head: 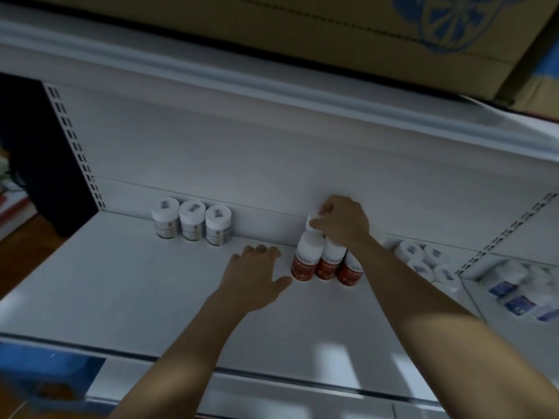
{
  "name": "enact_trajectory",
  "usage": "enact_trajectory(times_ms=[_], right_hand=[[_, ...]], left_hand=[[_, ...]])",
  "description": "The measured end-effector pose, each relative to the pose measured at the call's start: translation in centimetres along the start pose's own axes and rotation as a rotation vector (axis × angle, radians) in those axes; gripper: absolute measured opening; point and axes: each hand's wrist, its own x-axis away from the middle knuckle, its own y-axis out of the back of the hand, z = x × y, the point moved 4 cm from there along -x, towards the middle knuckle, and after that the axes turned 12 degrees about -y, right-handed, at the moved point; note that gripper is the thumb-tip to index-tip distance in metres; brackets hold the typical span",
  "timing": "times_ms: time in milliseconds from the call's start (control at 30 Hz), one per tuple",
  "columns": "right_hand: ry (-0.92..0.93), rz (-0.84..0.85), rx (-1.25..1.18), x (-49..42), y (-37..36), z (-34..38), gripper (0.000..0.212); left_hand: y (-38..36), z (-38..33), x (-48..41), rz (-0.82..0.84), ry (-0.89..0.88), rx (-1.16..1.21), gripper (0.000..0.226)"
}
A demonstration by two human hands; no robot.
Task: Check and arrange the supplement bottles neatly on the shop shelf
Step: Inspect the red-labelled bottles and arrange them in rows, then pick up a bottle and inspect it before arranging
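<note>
Right hand (341, 222): curled round a white-capped bottle (313, 220), back edge of the shelf (121, 282).
Left hand (257, 273): fingers straight, beside red bottles (305, 261).
Tip: seat it squarely behind them.

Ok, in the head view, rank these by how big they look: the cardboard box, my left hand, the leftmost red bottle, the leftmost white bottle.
1. cardboard box
2. left hand
3. leftmost red bottle and leftmost white bottle: about alike; the red one stands nearer the camera, so I won't rank them.
</note>
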Motion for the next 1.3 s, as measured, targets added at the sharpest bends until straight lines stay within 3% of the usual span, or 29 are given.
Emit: enact_trajectory(times_ms=[100, 200, 367, 533, 733, 1033, 1133, 1300], right_hand=[[-0.055, -0.02, 0.109, -0.2, -0.7, -0.3, 0.018], [-0.132, -0.039, 0.235, -0.7, -0.8, -0.5, 0.031], [-0.127, -0.026, 0.256, -1.1, -0.4, -0.9, 0.034], [-0.093, -0.03, 0.151, 0.8, 0.7, -1.4, 0.027], [-0.081, -0.251, -0.254, 7.8, 3.1, -5.6, 0.018], [-0.285, -0.316, -0.256, 12.5, 4.5, -16.4, 0.019], [-0.363, -0.354, -0.258, 12.0, 5.5, -19.9, 0.032], [-0.464, -0.245, -0.254, 9.9, 5.6, -22.4, 0.058]], left_hand=[[0.1, -0.2, -0.1, -0.005, -0.013, -0.011, 0.056], [0.1, -0.5, -0.2, -0.009, -0.035, -0.019, 0.055], [0.1, -0.9, 0.0, -0.006, -0.053, -0.031, 0.055], [0.3, -1.5, -0.1, -0.025, -0.075, -0.03, 0.053], [-0.1, -2.9, -0.2, -0.051, -0.129, -0.011, 0.047], [-2.2, -8.0, -0.8, -0.023, -0.251, -0.011, 0.045], [-3.1, -10.5, -1.7, -0.043, -0.308, -0.051, 0.047], [-4.9, -14.6, -3.0, 0.011, -0.325, -0.001, 0.053]])
